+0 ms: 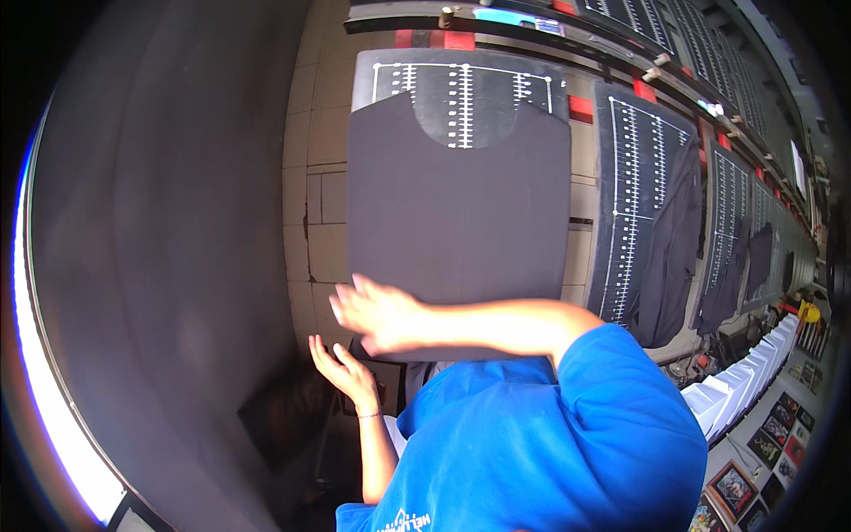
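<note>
A dark grey shirt panel (pixel 458 222) with a scooped neckline lies flat over a printing board (pixel 381 80) marked with white ruler lines. My right arm reaches across the near end of the panel. At its lower left edge is my right hand (pixel 381 315), fingers spread and slightly blurred; whether it presses on the cloth or hovers, I cannot tell. Just below and left of it, beyond the board's edge, my left hand (pixel 350 377) is raised with its fingers apart and nothing in it. A thin bracelet (pixel 368 415) circles the left wrist.
To the right, more ruled boards (pixel 620 204) stand in a row, some with crumpled dark garments (pixel 665 257). A rail (pixel 532 40) runs along their far ends. A large dark surface (pixel 177 222) fills the left side. White folded sheets (pixel 731 386) are at the lower right.
</note>
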`<action>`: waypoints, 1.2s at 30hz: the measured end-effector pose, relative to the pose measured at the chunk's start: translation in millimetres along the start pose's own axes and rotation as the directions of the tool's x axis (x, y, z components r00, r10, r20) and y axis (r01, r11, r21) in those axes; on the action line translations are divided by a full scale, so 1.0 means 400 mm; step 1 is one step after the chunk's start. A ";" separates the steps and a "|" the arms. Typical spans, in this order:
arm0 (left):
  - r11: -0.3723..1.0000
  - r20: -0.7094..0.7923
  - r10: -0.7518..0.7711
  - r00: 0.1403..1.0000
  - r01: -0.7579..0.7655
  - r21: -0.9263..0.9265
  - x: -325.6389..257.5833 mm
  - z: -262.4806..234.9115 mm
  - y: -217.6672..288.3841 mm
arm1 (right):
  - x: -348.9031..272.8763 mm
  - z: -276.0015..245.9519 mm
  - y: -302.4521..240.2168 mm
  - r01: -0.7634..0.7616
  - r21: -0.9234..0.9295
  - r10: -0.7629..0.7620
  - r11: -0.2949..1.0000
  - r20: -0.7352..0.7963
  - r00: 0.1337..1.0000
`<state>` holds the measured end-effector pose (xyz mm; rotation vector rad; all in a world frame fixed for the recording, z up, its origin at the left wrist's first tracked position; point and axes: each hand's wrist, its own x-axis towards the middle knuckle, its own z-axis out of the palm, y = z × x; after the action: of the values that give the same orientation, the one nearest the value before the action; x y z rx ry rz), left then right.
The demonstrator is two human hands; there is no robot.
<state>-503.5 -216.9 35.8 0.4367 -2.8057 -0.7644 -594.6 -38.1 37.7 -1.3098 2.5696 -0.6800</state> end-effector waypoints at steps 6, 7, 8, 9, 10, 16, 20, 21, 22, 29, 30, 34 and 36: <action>0.865 0.622 0.378 0.686 -0.501 0.027 -0.090 0.104 0.182 | -0.380 -0.264 0.359 -0.392 -0.348 0.395 0.852 -0.065 0.916; 0.776 0.635 0.490 0.597 -0.631 -0.006 -0.107 0.128 0.217 | -0.419 -0.302 0.487 -0.574 -0.378 0.515 0.726 -0.254 0.819; 0.708 0.668 0.562 0.487 -0.702 -0.084 -0.096 0.148 0.269 | -0.476 -0.323 0.617 -0.679 -0.319 0.550 0.662 -0.409 0.728; 0.663 0.663 0.607 0.439 -0.740 -0.116 -0.066 0.172 0.323 | -0.516 -0.309 0.687 -0.718 -0.311 0.561 0.622 -0.462 0.687; 0.615 0.651 0.651 0.390 -0.773 -0.152 -0.024 0.203 0.374 | -0.542 -0.296 0.715 -0.755 -0.307 0.568 0.579 -0.513 0.644; 0.559 0.372 0.770 0.519 -0.829 0.000 0.180 0.414 0.545 | -0.577 -0.074 0.015 -0.473 -0.049 0.465 0.880 -0.116 0.878; 0.513 0.388 0.813 0.435 -0.849 -0.125 0.075 0.366 0.525 | -0.688 0.144 -0.259 -0.353 0.259 0.394 0.899 -0.131 0.910; 0.470 0.421 0.832 0.361 -0.862 -0.190 0.006 0.324 0.503 | -0.712 0.126 -0.264 -0.426 0.373 0.526 0.824 -0.226 0.820; 0.424 0.455 0.845 0.280 -0.869 -0.253 -0.076 0.278 0.479 | -0.735 0.094 -0.273 -0.465 0.495 0.647 0.734 -0.302 0.700; 0.154 0.384 0.864 -0.325 -0.557 -0.816 -0.406 0.237 0.537 | -1.061 -0.090 -0.270 -0.782 0.596 0.849 0.180 -0.496 -0.182; 0.135 0.326 0.911 -0.252 -0.566 -0.813 -0.429 0.259 0.585 | -1.115 -0.092 -0.278 -0.875 0.469 0.831 0.120 -0.529 -0.170; 0.180 0.368 0.918 -0.145 -0.675 -0.716 -0.570 0.303 0.811 | -1.247 -0.126 -0.320 -0.975 0.196 0.861 0.107 -0.509 -0.008; 0.145 0.355 0.924 -0.142 -0.730 -0.668 -0.661 0.351 0.885 | -1.329 -0.114 -0.296 -0.950 0.175 0.831 0.259 -0.542 0.127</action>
<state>-374.5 226.8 71.0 -2.1597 -2.4487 -0.9477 -208.6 342.4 108.7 0.8129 3.1726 -0.4883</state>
